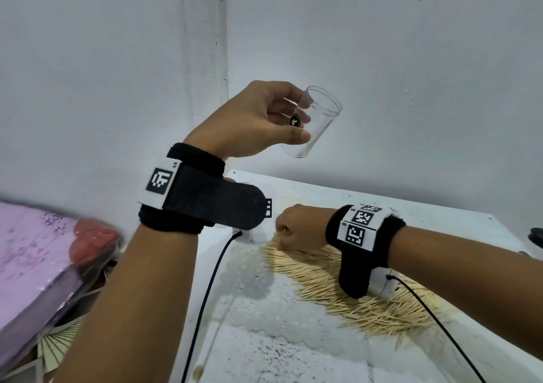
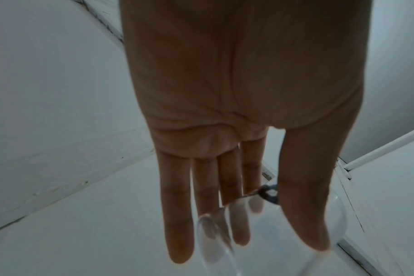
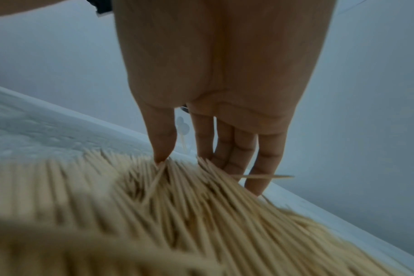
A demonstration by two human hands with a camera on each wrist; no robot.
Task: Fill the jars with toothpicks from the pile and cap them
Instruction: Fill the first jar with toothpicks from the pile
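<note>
My left hand holds a clear empty jar up in the air in front of the wall, tilted, mouth towards the upper right. Thumb and fingers grip its lower half; a small black sticker shows through the wall. In the left wrist view the jar sits between thumb and fingers. A wide pile of toothpicks lies on the white table. My right hand is at the pile's far left end. Its thumb and fingers dig into the toothpicks and pinch a bunch.
Pink flowered fabric and a red object lie to the left, below table level. A dark object shows at the right edge. Grey walls meet in a corner behind the table. Black cables hang from both wrist cameras.
</note>
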